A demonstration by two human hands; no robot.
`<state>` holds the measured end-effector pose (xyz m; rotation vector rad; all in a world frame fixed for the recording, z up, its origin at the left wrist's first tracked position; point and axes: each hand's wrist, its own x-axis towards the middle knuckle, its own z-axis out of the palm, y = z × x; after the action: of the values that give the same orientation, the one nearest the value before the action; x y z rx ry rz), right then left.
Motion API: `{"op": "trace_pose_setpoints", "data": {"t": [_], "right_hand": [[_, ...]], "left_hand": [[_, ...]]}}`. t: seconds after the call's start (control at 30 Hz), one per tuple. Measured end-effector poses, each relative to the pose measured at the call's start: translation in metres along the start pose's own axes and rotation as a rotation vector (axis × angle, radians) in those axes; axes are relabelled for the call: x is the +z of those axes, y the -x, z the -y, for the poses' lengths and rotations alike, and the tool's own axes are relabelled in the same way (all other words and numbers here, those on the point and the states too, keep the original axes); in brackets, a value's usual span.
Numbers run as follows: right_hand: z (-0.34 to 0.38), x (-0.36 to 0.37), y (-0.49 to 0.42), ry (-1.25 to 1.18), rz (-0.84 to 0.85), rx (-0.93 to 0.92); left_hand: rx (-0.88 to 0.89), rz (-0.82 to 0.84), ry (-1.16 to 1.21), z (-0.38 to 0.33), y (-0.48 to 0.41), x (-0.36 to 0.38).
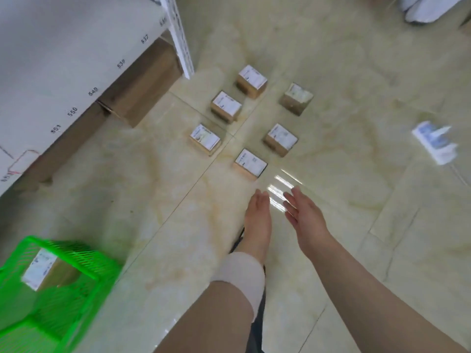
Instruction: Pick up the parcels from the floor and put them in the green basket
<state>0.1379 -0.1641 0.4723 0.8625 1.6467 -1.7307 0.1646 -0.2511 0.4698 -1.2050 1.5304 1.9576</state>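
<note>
Several small cardboard parcels with white labels lie on the tiled floor ahead. The nearest parcel (249,164) sits just beyond my fingertips. Others lie farther off, among them a left parcel (205,139) and a right parcel (280,140). My left hand (258,220) and my right hand (304,217) reach forward side by side with straight fingers, holding nothing. A white band wraps my left wrist. The green basket (84,261) stands at the lower left with one labelled parcel (44,270) inside it.
A white shelf (63,59) with numbered labels runs along the left, with brown cartons (142,93) under it. A white and blue paper packet (437,142) lies on the floor at the right. Something white (425,7) sits at the top right.
</note>
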Motion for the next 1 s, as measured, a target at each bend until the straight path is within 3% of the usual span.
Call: {"op": "trace_pose_setpoints", "data": {"t": [0.4,0.57,0.8,1.0], "right_hand": [[0.135,-0.100,-0.141,0.046,-0.031,0.034],[0.192,-0.152,-0.177,0.171,0.036,0.063],[0.285,-0.209,-0.263,0.320,0.097,0.022],[0.353,-0.181,-0.325,0.523,0.204,0.030]], "left_hand": [[-0.063,0.005,-0.100,-0.085,-0.117,0.173],[-0.068,-0.040,-0.116,-0.125,-0.145,0.242],[-0.120,-0.127,0.079,-0.168,-0.203,0.328],[-0.200,-0.205,0.300,-0.224,-0.256,0.357]]}}
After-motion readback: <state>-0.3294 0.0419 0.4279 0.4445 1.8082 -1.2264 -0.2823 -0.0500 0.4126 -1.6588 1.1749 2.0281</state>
